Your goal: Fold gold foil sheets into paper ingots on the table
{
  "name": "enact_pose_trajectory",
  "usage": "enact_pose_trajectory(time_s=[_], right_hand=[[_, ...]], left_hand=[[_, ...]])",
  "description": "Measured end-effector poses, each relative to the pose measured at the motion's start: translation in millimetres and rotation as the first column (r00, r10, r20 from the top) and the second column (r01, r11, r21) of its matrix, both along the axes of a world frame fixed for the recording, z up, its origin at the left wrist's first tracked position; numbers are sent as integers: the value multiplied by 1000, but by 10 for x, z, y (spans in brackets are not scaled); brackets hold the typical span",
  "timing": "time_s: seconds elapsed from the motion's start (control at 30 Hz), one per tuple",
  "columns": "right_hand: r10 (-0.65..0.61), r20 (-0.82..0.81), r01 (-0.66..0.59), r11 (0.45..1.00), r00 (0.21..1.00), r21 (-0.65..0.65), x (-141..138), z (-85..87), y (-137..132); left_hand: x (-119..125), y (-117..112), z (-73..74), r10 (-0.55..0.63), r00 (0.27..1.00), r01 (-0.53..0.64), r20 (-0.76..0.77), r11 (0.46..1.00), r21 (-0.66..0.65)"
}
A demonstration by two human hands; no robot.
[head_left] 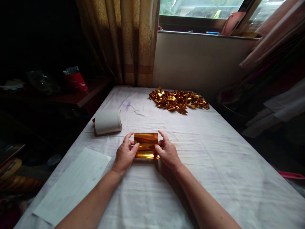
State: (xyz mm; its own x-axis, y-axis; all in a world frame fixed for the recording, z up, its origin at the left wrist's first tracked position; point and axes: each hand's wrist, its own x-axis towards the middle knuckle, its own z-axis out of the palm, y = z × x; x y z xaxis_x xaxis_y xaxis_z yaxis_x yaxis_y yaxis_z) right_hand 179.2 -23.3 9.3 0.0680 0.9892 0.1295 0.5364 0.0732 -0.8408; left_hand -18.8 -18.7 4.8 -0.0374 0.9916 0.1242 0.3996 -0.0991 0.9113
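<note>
A shiny gold foil sheet is held between my two hands over the middle of the table, its lower edge curling. My left hand grips its left side, thumb on the near face and fingers at the edge and behind. At the right side, my right hand pinches it the same way, index finger stretched up along the edge. Beyond lies a heap of folded gold foil pieces. To the left, a curled stack of white-backed sheets rests on the cloth, with gold foil showing at its end.
A lined sheet of paper lies at the left on the white-clothed table. A dark side table with a red packet stands at the left. Behind are a curtain and a windowsill; clothes hang at the right.
</note>
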Motion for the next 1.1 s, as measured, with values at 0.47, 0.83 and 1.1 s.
enact_pose_trajectory(time_s=[0.47, 0.83, 1.1], right_hand=[[-59, 354, 58, 998, 933, 12, 4, -24, 9], [213, 195, -241, 961, 957, 134, 407, 75, 30], [353, 577, -495, 862, 737, 105, 307, 101, -3]], left_hand=[[37, -88, 22, -216, 734, 531, -644, 774, 346], [67, -108, -12, -293, 688, 541, -664, 817, 200], [79, -86, -38, -293, 725, 528, -623, 818, 230]])
